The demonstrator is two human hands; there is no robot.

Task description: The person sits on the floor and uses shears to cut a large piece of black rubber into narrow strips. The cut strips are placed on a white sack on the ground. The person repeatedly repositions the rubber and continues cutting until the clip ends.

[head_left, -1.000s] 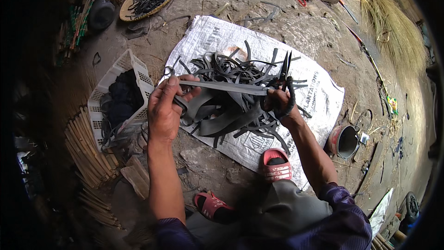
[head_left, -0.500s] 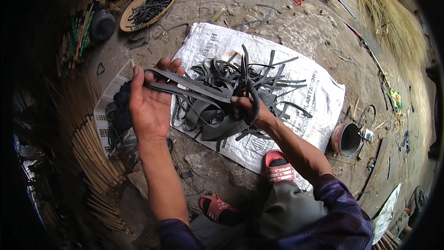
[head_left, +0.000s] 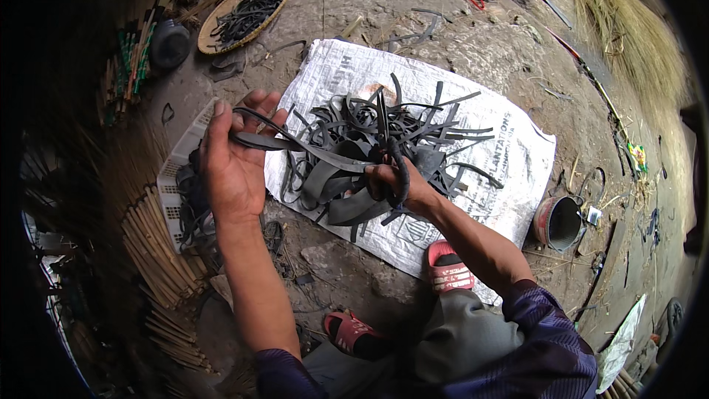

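Observation:
A long dark grey rubber strip (head_left: 334, 159) stretches between my two hands, bent in a loop at its left end. My left hand (head_left: 240, 151), palm up, holds that loop at its fingers. My right hand (head_left: 399, 181) grips a pair of scissors (head_left: 382, 122) with dark wrapped handles, blades pointing away from me. The strip's other end is at this hand's thumb. Below the hands lies a tangled heap of cut rubber strips (head_left: 450, 133), with wider curled bands (head_left: 354, 210) on its near side. A white woven sack (head_left: 509, 148) is spread under the heap.
At the far left, a round woven tray (head_left: 210, 50) holds more black strips. A white plastic crate (head_left: 171, 210) and bundled sticks (head_left: 159, 251) lie beside my left arm. To the right stand a small bucket (head_left: 557, 223) and, farther off, straw-coloured grass (head_left: 628, 44).
The strip has twisted, its two lengths no longer side by side, and now sags toward my right hand. Both hands keep nearly the same places; the view has shifted slightly.

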